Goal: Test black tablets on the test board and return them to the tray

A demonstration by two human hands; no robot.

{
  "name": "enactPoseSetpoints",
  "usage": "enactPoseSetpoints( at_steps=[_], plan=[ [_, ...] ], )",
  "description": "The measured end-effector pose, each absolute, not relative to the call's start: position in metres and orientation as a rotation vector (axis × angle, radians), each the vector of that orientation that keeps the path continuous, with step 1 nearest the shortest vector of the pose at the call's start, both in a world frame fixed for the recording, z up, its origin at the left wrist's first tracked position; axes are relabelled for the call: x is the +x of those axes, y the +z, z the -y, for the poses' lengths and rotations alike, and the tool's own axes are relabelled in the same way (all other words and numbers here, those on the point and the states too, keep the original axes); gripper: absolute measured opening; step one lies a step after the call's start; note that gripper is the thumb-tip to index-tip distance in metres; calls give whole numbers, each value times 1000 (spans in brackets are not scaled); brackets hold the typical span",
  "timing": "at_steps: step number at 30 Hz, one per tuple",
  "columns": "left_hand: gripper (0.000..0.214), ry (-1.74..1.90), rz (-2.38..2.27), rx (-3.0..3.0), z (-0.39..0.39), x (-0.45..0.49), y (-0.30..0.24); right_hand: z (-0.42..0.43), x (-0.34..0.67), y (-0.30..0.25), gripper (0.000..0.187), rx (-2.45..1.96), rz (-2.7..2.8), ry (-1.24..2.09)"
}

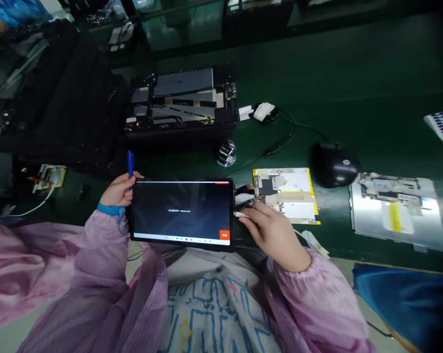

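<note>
Green surface (372, 98) bore a lit tablet (181, 211). Just left of it, the left hand (119, 190) closed around an upright blue pen (130, 169), apparently kept ready. Right of the tablet, the half-curled right hand (271, 233) met a white-tipped cable (240, 214); grip unclear.

Tablet (181, 214) lying flat on the green mat (354, 98), switched on
Dark screen (181, 225), small centred text (179, 210), orange button (224, 235) lower right; black and white cable plugs (242, 200) at its right edge, a blue pen (130, 166) upright in the left hand (120, 190) beside it.
</note>
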State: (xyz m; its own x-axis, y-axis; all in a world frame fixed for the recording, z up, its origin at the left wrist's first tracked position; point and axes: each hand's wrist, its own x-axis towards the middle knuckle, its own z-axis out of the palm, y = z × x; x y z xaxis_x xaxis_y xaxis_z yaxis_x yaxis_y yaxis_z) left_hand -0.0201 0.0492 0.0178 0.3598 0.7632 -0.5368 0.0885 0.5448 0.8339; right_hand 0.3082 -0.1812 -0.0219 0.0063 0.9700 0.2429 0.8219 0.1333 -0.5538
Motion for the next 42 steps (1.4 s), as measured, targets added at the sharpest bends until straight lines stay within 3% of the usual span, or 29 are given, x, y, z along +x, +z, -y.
enactPoseSetpoints(
  at_steps=[10,16,31,36,42],
  plan=[
    [27,518,-1126,946,-50,-19,20,178,313,-22,26,-1674,1889,331],
    [19,531,-1130,936,-49,-15,21,173,316,-21,31,-1660,1963,319],
    [36,576,-1052,948,-49,-18,12,167,310,-23,32,-1583,2022,193],
    [31,613,-1067,884,-46,-17,11,173,308,-24,22,-1571,1973,261],
    [30,650,-1050,806,-42,-20,10,182,301,-23,9,-1490,1852,106]
  ],
)
